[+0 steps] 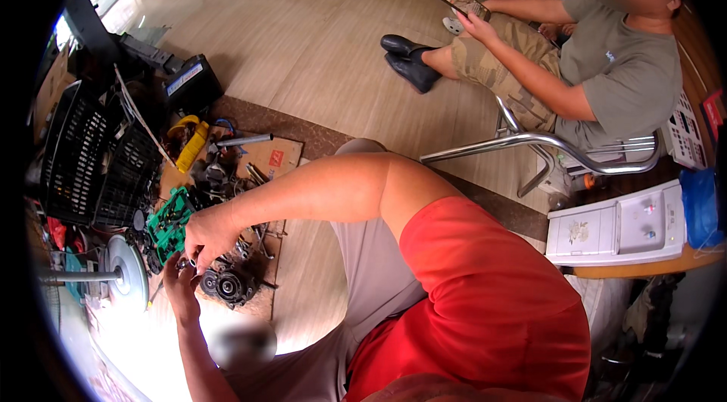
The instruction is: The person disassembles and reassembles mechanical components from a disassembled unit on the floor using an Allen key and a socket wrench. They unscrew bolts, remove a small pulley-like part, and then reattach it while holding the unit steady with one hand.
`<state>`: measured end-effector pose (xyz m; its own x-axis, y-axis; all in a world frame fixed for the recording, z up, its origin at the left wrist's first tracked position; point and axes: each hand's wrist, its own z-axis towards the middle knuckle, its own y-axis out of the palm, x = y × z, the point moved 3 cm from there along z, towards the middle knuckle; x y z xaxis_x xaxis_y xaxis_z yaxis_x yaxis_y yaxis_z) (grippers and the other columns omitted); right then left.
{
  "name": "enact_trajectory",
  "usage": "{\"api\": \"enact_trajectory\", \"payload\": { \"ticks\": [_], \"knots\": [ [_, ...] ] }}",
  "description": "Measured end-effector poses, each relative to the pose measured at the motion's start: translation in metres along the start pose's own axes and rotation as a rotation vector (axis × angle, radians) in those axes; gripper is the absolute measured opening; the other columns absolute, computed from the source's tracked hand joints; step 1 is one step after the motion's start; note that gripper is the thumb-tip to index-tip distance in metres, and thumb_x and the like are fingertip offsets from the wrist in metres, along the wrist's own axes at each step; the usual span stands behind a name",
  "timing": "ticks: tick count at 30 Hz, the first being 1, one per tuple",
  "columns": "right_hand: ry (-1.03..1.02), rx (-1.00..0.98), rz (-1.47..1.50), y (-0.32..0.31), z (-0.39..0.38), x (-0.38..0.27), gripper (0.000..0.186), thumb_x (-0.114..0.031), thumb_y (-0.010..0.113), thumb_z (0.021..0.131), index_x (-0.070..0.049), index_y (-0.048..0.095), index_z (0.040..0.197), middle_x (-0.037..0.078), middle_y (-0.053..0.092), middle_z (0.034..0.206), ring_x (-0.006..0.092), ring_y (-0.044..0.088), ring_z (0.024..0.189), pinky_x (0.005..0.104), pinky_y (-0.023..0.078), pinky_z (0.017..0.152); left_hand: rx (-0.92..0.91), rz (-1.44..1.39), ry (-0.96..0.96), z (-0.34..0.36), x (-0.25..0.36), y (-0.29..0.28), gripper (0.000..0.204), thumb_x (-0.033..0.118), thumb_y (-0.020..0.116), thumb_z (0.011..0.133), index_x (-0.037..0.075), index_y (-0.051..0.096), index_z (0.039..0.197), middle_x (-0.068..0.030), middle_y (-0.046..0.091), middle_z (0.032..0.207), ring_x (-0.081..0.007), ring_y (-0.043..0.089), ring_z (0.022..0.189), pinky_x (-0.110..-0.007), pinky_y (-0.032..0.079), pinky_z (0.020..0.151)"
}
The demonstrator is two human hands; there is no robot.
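Note:
My right hand [210,239] reaches down at lower left, fingers bent, just over my left hand [183,288]. Their fingertips meet around a small shiny metal piece [189,263], too small and partly hidden to identify. Beside them a dark, round engine assembly [227,286] lies on a cardboard sheet [269,160]. An open green tool case [168,213] with tools sits just beyond my hands, among scattered dark metal parts [246,190].
Black plastic baskets [72,152], a battery [193,84] and a pale round stand base [125,269] line the left. A yellow tool [193,148] lies behind the case. At right a seated person [621,69] holds a phone on a metal chair, near a white appliance [575,232].

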<state>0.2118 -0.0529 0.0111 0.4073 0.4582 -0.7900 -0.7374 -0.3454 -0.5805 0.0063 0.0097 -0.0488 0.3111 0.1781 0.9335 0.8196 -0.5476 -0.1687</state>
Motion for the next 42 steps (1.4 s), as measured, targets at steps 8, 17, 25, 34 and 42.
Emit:
{"api": "enact_trajectory", "payload": {
  "ticks": [8,17,25,34,42],
  "knots": [
    [0.006,-0.010,-0.012,-0.0013,0.0009,0.0005,0.029,-0.033,0.069,0.080,-0.006,0.071,0.090,0.013,0.067,0.074,0.0273,0.064,0.069,0.0373,0.048,0.064,0.010,0.006,0.001,-0.0018,0.0031,-0.0010,0.049,0.014,0.054,0.088,-0.003,0.041,0.132,-0.0127,0.055,0.116,-0.0183,0.060,0.095,-0.030,0.051,0.076],
    [0.005,0.022,-0.040,-0.0030,0.0007,0.0025,0.030,-0.034,0.070,0.080,-0.007,0.071,0.091,0.012,0.069,0.076,0.0270,0.065,0.070,0.0372,0.049,0.065,0.017,0.018,0.007,-0.0026,0.0051,-0.0012,0.048,0.015,0.054,0.089,-0.002,0.041,0.132,-0.0111,0.059,0.110,-0.0174,0.061,0.091,-0.030,0.050,0.076],
    [0.017,0.022,-0.041,-0.0047,0.0018,0.0022,0.029,-0.033,0.070,0.080,-0.007,0.071,0.091,0.012,0.068,0.075,0.0267,0.065,0.070,0.0366,0.049,0.064,0.025,0.007,0.004,-0.0012,0.0010,-0.0058,0.050,0.018,0.055,0.088,0.000,0.042,0.133,-0.0098,0.059,0.111,-0.0169,0.060,0.091,-0.028,0.049,0.074],
    [0.016,0.022,-0.033,-0.0049,0.0020,0.0013,0.028,-0.033,0.070,0.080,-0.006,0.071,0.090,0.012,0.068,0.075,0.0266,0.065,0.069,0.0364,0.049,0.064,0.032,-0.019,-0.006,-0.0017,0.0004,-0.0066,0.048,0.016,0.055,0.089,0.001,0.042,0.132,-0.0095,0.058,0.111,-0.0164,0.060,0.091,-0.027,0.049,0.075],
    [0.003,0.018,-0.042,-0.0057,0.0015,0.0030,0.028,-0.033,0.070,0.080,-0.006,0.071,0.090,0.012,0.068,0.074,0.0270,0.064,0.068,0.0367,0.048,0.063,0.033,-0.033,0.002,-0.0012,0.0012,-0.0051,0.046,0.015,0.056,0.089,0.001,0.043,0.131,-0.0066,0.057,0.109,-0.0141,0.059,0.089,-0.027,0.048,0.073]
  ]
}}
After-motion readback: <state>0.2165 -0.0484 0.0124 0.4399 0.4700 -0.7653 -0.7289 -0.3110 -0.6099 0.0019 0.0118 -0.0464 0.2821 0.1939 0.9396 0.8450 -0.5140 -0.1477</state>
